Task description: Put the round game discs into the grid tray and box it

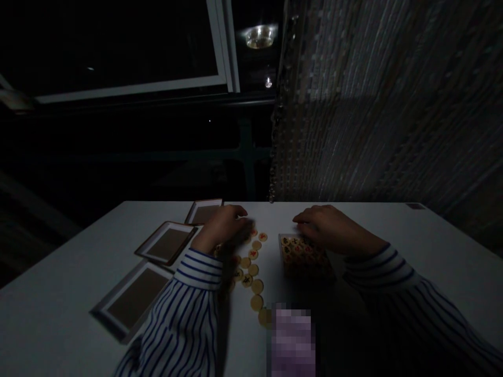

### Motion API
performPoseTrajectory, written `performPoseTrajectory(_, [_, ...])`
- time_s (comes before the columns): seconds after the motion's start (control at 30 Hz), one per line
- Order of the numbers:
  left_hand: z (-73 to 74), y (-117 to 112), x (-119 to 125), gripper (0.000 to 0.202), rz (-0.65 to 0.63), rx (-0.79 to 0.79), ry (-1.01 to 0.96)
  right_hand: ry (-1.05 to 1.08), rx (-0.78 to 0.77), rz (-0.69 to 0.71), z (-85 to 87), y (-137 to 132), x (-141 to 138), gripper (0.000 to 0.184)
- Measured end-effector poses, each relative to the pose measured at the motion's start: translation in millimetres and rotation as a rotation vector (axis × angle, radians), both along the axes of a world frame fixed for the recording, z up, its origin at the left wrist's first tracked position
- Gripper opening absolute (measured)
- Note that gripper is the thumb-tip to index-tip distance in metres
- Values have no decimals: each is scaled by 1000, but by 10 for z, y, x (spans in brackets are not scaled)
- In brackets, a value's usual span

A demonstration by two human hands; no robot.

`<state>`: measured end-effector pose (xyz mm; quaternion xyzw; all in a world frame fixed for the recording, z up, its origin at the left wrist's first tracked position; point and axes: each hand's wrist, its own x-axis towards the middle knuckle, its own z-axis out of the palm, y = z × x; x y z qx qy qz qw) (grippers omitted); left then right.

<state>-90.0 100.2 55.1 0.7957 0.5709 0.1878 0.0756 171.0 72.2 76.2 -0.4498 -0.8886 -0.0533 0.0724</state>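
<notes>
My left hand [225, 224] is over the far end of a scatter of round wooden Chinese chess pieces [253, 269]. Its fingers are loosely bent with a gap between them, and the tips fade into shadow. Some pieces show red or dark characters; others look plain. My right hand [328, 226] is at the far right part of a clear box [280, 251] filled with rows of chess pieces [301, 254]. Those fingers point left, slightly bent and apart, and I see nothing held in them. Darkness hides the box's near side.
Three shallow framed trays or lids [135, 296] lie along the left of the white table [393, 225]. A pixelated purple patch [293, 340] covers the front centre. Behind the table hang a beaded curtain [346, 115] and a dark window with a white frame [223, 47].
</notes>
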Motion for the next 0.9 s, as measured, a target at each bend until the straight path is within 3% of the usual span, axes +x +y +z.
performPoseTrajectory(0.33, [-246, 86, 140, 29, -25, -99, 232, 17, 57, 63, 67, 99, -271, 32])
performPoseTrajectory(0.9, [-339, 28, 256, 23, -19, -48, 355, -74, 1, 1, -4, 94, -151, 36])
